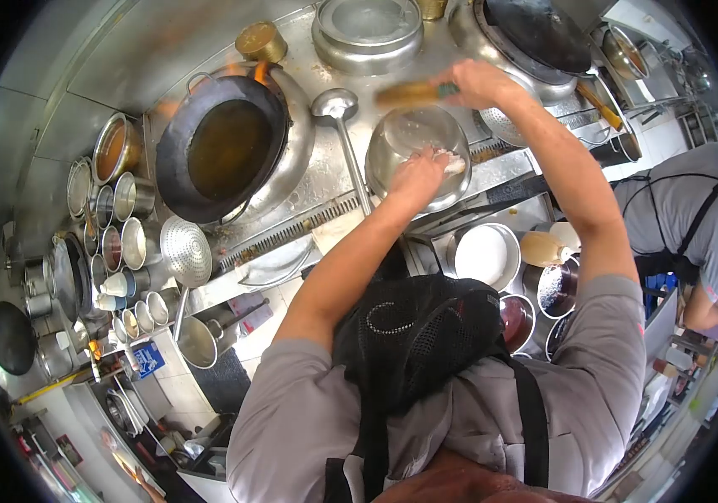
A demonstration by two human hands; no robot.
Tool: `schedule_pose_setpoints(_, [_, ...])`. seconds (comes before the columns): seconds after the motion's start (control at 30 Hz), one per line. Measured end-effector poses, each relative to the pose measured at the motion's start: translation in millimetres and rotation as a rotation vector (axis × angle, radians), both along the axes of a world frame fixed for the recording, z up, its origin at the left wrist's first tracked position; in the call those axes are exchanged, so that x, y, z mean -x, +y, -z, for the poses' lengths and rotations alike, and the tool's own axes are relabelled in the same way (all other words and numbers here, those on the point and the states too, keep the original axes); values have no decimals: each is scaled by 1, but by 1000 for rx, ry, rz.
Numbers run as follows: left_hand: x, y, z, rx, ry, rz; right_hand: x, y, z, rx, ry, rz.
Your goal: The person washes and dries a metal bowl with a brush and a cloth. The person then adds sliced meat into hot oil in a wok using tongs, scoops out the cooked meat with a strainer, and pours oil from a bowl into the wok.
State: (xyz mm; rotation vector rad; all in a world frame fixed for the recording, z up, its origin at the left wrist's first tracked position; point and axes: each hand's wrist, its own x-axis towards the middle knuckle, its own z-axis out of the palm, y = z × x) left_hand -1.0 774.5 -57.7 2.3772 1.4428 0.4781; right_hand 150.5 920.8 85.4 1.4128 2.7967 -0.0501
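Observation:
Inside the steel bowl (pixel 384 144) on the stove top, my left hand (pixel 417 180) has its fingers closed around a pale, whitish piece of food (pixel 449 161). My right hand (pixel 474 84) is raised above the far right side of the bowl and grips a brown object (pixel 413 94), blurred by motion, with a bit of green near my fingers. A long-handled ladle (pixel 343 134) rests just left of the bowl. Farther left, a dark wok (pixel 166 159) with brownish liquid sits over orange flames.
A perforated skimmer (pixel 186 251) and several metal pots stand at the left. A white-filled pot (pixel 486 256) and sauce containers are near my right arm. Another wok (pixel 535 33) is at the back right. A co-worker (pixel 686 201) stands at the right.

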Motion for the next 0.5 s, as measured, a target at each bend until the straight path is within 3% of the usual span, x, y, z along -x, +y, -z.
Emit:
schedule_pose_setpoints(0.07, [0,-5,-5,-21,-16,-5,0,10,8,96,-318,48])
schedule_pose_setpoints(0.1, [1,-5,-8,-52,-34,-12,-4,12,5,93,-321,43])
schedule_pose_setpoints(0.2, [-1,-9,-3,-67,-44,-29,-19,7,-11,-55,-294,96])
schedule_pose_setpoints(0.27, [-2,-11,-7,-45,-49,-45,-32,-20,-22,8,17,-119])
schedule_pose_setpoints(0.4, [-4,-9,-14,12,10,-69,-44,-44,3,138,-5,-305])
schedule_pose_setpoints(0.47, [-4,-7,-11,-4,5,-66,-41,-40,8,95,-83,14])
schedule_pose_setpoints(0.5, [-4,-7,-12,-16,5,-62,-38,-32,13,-53,-116,99])
